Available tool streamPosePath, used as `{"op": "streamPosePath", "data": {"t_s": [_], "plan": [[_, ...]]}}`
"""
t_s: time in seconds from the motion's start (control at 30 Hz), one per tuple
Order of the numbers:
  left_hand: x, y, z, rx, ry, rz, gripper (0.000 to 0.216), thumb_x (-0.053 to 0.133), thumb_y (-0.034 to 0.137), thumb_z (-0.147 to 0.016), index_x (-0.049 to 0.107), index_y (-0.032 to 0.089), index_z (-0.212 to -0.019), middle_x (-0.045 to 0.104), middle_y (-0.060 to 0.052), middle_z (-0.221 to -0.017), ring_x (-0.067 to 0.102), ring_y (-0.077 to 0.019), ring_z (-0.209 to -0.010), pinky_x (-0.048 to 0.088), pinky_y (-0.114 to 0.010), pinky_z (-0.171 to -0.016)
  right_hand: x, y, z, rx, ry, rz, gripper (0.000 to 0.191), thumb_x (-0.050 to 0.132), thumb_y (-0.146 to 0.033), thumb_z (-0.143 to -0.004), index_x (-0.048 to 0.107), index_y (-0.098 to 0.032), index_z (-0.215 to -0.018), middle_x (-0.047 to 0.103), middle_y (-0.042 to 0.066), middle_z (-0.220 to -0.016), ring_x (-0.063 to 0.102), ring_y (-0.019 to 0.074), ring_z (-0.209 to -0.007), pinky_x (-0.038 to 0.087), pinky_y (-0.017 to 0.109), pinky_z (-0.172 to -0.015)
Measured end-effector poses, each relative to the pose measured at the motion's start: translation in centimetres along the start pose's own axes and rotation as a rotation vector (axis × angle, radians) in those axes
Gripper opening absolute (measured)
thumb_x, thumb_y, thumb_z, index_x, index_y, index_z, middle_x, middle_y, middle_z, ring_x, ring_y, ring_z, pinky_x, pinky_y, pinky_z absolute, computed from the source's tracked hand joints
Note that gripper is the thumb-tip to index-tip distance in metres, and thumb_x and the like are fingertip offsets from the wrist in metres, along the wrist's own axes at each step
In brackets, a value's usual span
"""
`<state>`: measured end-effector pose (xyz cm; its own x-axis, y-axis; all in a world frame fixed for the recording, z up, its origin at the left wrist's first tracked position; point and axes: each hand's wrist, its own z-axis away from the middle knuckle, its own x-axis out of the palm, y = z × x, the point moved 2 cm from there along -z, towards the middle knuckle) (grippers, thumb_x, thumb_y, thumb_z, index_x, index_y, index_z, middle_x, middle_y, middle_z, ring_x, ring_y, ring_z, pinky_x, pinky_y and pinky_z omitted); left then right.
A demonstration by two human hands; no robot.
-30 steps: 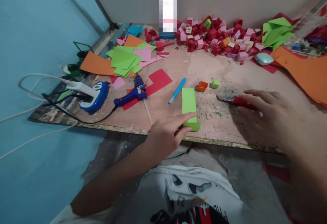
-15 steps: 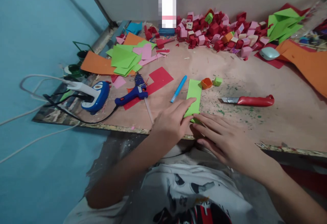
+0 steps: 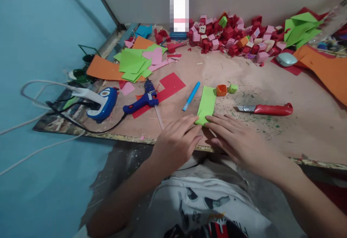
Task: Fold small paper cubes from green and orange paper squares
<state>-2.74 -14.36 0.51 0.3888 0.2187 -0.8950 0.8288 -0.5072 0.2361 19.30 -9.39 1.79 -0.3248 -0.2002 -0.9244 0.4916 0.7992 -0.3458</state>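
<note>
A green foam strip (image 3: pixel 207 102) lies flat on the wooden board (image 3: pixel 298 129), near its front edge. My left hand (image 3: pixel 176 142) rests flat with fingers stretched, its fingertips on the strip's near end. My right hand (image 3: pixel 238 142) also lies flat, fingers spread, touching the same near end from the right. A blue pen (image 3: pixel 191 96) lies just left of the strip. A small orange cube (image 3: pixel 221 90) and a small green cube (image 3: pixel 232 88) sit by the strip's far end. A red-handled utility knife (image 3: pixel 267 109) lies to the right of my hands.
A blue glue gun (image 3: pixel 141 100) lies on red foam (image 3: pixel 165 88) at left, next to a blue-and-white power strip (image 3: pixel 101 102) with cables. Green, orange and pink sheets (image 3: pixel 132 62) are stacked behind. A heap of red and pink cubes (image 3: pixel 230 37) lines the wall. Orange sheets (image 3: pixel 328 71) lie at right.
My right hand left the utility knife and came over to the green strip. The strip's near end, folded up a second ago, now lies under both hands' fingertips.
</note>
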Motion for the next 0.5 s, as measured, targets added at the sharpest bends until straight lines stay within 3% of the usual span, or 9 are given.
{"op": "streamPosePath", "data": {"t_s": [0.13, 0.5], "plan": [[0.6, -0.1, 0.3, 0.114, -0.062, -0.014, 0.041, 0.046, 0.015, -0.11, 0.065, 0.011, -0.146, 0.065, -0.017, -0.156, 0.06, -0.029, -0.148, 0.054, -0.047, -0.119, 0.1, 0.3, -0.8, 0.008, -0.013, 0.033, 0.047, 0.054, -0.034, -0.113, 0.057, -0.019, -0.157, 0.059, 0.015, -0.164, 0.054, 0.0363, -0.153, 0.046, 0.063, -0.125], [1.0, 0.0, 0.5, 0.058, -0.084, 0.052, 0.045, 0.052, 0.031, -0.113, 0.061, 0.004, -0.148, 0.063, -0.02, -0.157, 0.059, -0.0279, -0.15, 0.048, -0.044, -0.129, 0.5, 0.4, -1.2, 0.03, -0.014, 0.04, 0.045, 0.057, -0.033, -0.112, 0.058, -0.019, -0.154, 0.056, 0.016, -0.165, 0.05, 0.0355, -0.156, 0.044, 0.063, -0.127]]}}
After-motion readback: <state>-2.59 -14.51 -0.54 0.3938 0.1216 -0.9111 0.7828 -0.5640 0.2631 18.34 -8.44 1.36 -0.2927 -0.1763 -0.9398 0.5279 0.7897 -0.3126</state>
